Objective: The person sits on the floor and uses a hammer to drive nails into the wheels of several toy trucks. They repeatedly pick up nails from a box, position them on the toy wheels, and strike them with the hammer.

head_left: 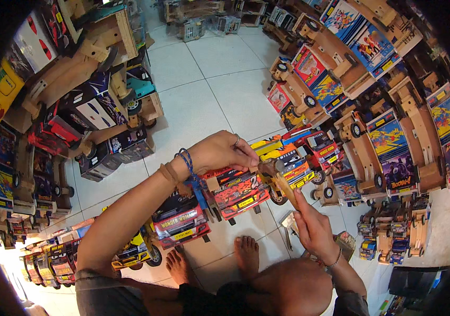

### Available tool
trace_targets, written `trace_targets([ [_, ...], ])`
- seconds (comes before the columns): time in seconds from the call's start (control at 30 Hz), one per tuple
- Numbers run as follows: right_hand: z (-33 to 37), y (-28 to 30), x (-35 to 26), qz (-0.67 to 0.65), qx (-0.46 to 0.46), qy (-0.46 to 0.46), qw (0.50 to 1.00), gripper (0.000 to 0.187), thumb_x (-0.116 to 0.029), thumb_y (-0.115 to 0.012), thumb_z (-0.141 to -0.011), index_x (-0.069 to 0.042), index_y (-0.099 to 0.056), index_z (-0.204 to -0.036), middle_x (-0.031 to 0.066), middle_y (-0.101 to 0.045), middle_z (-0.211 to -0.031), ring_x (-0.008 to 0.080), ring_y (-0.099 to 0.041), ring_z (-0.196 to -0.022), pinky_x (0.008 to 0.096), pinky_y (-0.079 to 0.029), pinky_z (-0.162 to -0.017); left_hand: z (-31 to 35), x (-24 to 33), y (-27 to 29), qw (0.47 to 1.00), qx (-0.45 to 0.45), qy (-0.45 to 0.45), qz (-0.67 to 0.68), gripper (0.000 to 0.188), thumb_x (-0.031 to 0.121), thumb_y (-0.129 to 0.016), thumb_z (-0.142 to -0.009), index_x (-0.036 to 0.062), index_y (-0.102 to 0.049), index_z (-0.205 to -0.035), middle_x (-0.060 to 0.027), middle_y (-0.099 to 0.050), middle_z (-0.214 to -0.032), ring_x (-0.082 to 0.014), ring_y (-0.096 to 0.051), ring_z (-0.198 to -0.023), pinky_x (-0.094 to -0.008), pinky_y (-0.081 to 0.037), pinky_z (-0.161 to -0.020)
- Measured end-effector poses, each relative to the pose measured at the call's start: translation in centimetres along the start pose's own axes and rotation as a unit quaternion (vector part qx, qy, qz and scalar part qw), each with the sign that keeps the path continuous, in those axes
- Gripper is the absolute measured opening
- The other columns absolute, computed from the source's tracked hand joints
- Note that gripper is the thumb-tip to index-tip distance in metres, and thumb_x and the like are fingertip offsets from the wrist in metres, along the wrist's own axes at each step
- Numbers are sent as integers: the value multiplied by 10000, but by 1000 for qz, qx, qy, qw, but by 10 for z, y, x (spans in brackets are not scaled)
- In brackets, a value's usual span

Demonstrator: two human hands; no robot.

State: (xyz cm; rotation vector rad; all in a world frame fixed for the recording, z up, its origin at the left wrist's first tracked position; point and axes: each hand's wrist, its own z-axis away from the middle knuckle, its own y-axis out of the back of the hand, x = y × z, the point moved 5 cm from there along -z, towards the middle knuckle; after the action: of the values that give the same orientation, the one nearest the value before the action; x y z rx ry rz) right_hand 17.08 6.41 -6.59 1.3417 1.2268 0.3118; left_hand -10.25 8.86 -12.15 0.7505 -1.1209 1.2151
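Observation:
My right hand point(314, 229) is wrapped round the wooden handle of a hammer point(287, 189). Its dark head lies close to the fingertips of my left hand point(230, 155), which are pinched together. What those fingers hold is too small to make out. Beneath and beyond the hammer head is a yellow toy truck point(297, 169) with a raised yellow and blue part. A red toy truck with flame-like print point(240, 196) stands below my left hand, and a red and black toy truck point(181, 224) is beside it, partly behind my left forearm.
Stacked wooden toy trucks crowd the right side point(388, 137), many tipped to show wheels and undersides. More dark toy trucks point(95, 110) are piled at the left. A row of toy trucks point(59, 260) extends lower left. My bare feet point(247, 255) rest on white floor tiles point(193, 87).

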Motion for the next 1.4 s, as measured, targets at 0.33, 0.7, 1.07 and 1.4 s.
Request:
trace_targets([
  [0.33, 30, 0, 19, -104, -32, -225, 968, 661, -144, -572, -1025, -35, -253, -1594, 197, -680, -851, 313, -692, -735, 385, -532, -693, 3, 5, -2, 999, 11, 17, -28, 367, 214, -757, -933, -30, -670, -1192, -57, -702, -1015, -96, -677, -909, -198, -553, -809],
  [0.7, 185, 52, 72, -153, 171, -467, 854, 330, -336, -662, -1005, -50, -718, -1160, -11, -531, -624, 80, -477, -589, 266, -426, -565, 3, 37, 28, 960, 142, -56, -237, 289, 297, -678, -985, 68, -705, -1160, 24, -668, -901, -50, -558, -728, -228, -455, -623],
  [1.07, 428, 60, -8, 82, 122, -656, 741, 276, -240, -585, -916, -81, -670, -1124, 227, -685, -822, 418, -678, -739, 456, -527, -661, -12, 182, -137, 906, -235, -114, -333, 310, 331, -674, -996, 32, -711, -1069, 40, -644, -823, -23, -563, -723, -201, -421, -574],
  [1.4, 485, -4, 26, 237, -165, -624, 726, 429, -493, -633, -909, -88, -731, -810, 157, -711, -733, 357, -723, -749, 490, -575, -674, -25, 166, -246, 750, -448, -123, -471, 447, 346, -721, -965, 28, -634, -1266, -70, -706, -954, -118, -658, -852, -289, -525, -746],
])
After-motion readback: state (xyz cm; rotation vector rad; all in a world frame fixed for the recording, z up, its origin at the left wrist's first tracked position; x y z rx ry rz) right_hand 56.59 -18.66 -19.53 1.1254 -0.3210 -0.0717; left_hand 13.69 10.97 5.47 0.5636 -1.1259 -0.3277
